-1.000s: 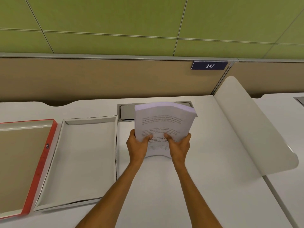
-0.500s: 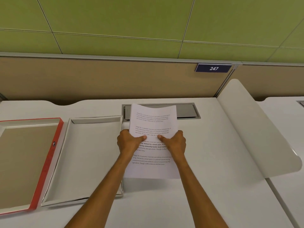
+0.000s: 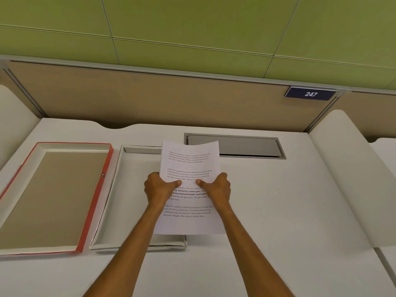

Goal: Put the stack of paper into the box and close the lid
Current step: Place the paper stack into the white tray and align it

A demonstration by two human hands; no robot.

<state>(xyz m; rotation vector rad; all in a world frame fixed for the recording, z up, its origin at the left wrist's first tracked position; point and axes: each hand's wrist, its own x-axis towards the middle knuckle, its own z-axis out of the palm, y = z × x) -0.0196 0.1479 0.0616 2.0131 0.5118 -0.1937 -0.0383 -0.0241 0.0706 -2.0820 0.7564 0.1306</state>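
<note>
While both hands clasp the stack of paper (image 3: 189,168) from its two long sides, thumbs pressed on the printed top sheet, the stack hangs over the right rim of the open white box (image 3: 128,189), not yet inside it. The left hand (image 3: 159,189) grasps the left edge and the right hand (image 3: 216,188) the right edge. Running away from the person, the stack's long axis lies roughly parallel to the box's long side, so no turn seems needed; the empty bottom lies to the left of the grip, nearer the left hand. Further left, apart from the box, the red-edged lid (image 3: 96,200) rests inside-up on the desk (image 3: 278,211).
</note>
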